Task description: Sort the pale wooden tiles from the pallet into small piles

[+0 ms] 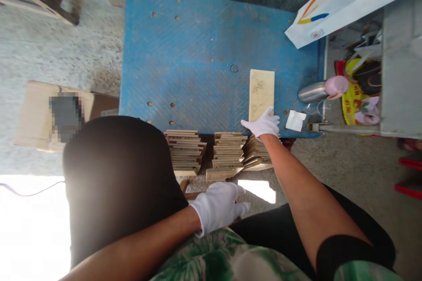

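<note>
A pale rectangular wooden board [261, 92] lies flat on the blue plastic table [198, 61], its long side pointing away from me. My right hand [263, 124], in a white glove, rests at the board's near end with fingers spread and the thumb out to the left. Above my lap, my left hand [217, 206], also gloved in white, has its fingers apart and nothing visible in it. Between my knees and the table's near edge stand a left stack of thin wooden boards [184, 151], a middle stack [228, 153] and a slanting right stack [256, 153].
On the table's right are a steel bottle with a pink cap [316, 91], a white paper square [296, 120] and a white bag [349, 6]. A metal cabinet [402, 61] borders the right. A cardboard box [36, 114] stands on the floor at left.
</note>
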Action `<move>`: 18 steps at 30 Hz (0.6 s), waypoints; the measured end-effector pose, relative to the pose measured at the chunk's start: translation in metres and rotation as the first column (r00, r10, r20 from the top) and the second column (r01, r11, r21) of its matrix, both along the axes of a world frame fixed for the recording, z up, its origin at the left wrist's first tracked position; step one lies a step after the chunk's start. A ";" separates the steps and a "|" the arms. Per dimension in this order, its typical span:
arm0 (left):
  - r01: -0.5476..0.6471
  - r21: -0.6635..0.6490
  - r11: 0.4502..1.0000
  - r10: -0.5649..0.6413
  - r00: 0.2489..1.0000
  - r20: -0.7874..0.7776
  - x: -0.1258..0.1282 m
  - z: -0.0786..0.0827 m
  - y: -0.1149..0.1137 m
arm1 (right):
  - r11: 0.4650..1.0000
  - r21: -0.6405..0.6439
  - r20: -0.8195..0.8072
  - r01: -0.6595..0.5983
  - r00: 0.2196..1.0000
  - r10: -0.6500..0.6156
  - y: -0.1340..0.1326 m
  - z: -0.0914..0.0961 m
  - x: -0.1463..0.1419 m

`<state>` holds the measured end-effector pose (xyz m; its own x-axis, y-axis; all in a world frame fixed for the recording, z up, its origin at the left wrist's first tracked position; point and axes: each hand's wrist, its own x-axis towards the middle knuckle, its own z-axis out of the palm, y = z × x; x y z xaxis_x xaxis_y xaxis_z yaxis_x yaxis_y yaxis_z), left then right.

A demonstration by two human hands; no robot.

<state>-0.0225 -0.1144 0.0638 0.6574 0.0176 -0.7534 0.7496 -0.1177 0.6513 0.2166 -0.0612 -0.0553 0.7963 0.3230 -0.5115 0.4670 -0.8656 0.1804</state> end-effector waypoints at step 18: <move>0.009 -0.004 1.000 -0.009 1.000 0.004 0.002 0.000 -0.001 | 0.992 0.119 -0.038 0.032 0.999 -0.028 0.008 0.033 0.011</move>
<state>-0.0203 -0.1153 0.0642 0.6606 0.0085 -0.7507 0.7458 -0.1219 0.6549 0.2280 -0.0532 -0.0222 0.7880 0.3599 -0.4995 0.4449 -0.8937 0.0579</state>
